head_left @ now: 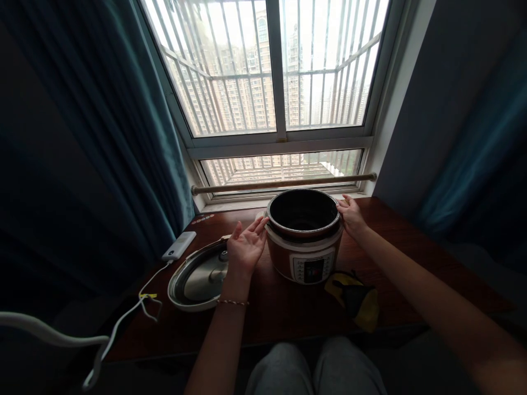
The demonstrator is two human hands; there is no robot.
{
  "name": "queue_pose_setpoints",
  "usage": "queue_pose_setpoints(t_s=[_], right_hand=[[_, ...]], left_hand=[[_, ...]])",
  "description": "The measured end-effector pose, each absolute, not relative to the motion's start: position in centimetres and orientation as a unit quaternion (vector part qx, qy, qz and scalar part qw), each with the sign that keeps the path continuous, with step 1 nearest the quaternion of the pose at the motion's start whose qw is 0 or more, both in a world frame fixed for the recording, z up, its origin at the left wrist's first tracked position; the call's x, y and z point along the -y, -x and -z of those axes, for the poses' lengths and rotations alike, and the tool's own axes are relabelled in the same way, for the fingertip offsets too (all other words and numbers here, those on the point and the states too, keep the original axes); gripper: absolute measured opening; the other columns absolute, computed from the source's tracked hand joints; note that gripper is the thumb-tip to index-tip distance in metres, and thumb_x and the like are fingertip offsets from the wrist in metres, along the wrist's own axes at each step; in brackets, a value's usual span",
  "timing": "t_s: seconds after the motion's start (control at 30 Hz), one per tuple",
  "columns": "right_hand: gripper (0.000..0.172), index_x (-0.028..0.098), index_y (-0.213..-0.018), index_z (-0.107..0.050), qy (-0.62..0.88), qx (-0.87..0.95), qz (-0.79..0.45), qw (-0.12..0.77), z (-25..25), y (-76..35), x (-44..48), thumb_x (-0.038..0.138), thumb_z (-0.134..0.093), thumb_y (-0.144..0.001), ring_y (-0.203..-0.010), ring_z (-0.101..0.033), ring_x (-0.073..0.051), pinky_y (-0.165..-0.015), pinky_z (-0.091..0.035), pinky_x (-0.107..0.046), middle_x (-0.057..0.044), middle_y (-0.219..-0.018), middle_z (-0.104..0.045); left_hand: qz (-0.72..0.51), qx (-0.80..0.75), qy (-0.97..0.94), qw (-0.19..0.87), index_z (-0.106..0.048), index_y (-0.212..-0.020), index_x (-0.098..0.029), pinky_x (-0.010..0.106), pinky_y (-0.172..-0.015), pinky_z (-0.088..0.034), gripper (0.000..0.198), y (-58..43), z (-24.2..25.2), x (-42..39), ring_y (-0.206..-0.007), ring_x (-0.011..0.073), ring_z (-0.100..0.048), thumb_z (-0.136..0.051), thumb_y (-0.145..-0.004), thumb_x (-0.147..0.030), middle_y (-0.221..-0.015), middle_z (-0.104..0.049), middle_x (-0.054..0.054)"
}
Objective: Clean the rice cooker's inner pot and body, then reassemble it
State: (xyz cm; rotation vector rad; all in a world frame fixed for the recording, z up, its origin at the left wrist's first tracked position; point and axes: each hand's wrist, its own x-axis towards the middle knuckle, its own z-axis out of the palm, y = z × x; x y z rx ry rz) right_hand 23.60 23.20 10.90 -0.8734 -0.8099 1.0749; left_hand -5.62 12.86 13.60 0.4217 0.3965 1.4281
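Observation:
A rice cooker (280,257) with a brown and white body and a front control panel stands on the table. Its dark inner pot (304,227) sits partly in the body, with the rim raised a little above it. My left hand (247,244), palm turned up, has its fingertips at the left side of the pot's rim. On the opposite side, my right hand (351,215) grips the rim between thumb and fingers. The detached lid (201,277) lies inner side up to the left, partly hidden by my left wrist. Right of the cooker's base is a yellow and black cloth item (358,300).
A white power bank (179,246) with a white cable (123,318) lies on the left of the dark red table (288,312). Behind the table are a rail (239,186) and a barred window. Blue curtains (123,109) hang at both sides.

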Motion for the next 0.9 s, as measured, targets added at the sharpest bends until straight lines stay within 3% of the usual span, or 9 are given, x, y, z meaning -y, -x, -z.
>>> queue_pose_setpoints(t_s=[0.6, 0.9], right_hand=[[0.046, 0.020, -0.102, -0.049, 0.449, 0.364, -0.451, 0.680, -9.8, -24.1, -24.8, 0.000, -0.055, -0.061, -0.103, -0.058, -0.016, -0.085, -0.050, -0.030, -0.007, -0.105, -0.061], [0.044, 0.018, -0.099, -0.049, 0.476, 0.370, -0.444, 0.663, -9.5, -24.0, -25.2, -0.001, -0.052, -0.060, -0.094, -0.061, -0.016, -0.084, -0.049, -0.032, -0.008, -0.107, -0.062]], left_hand=[[-0.642, -0.178, -0.210, 0.716, -0.044, -0.123, 0.002, 0.033, -0.087, -0.048, 0.058, 5.7, -12.3, -13.5, -0.118, 0.0274, -0.049, -0.039, -0.085, -0.041, -0.124, -0.050, 0.026], [-0.646, -0.196, -0.234, 0.699, -0.047, -0.120, 0.002, 0.033, -0.091, -0.045, 0.060, 5.5, -12.1, -13.7, -0.116, 0.0273, -0.050, -0.040, -0.085, -0.045, -0.121, -0.053, 0.026]])
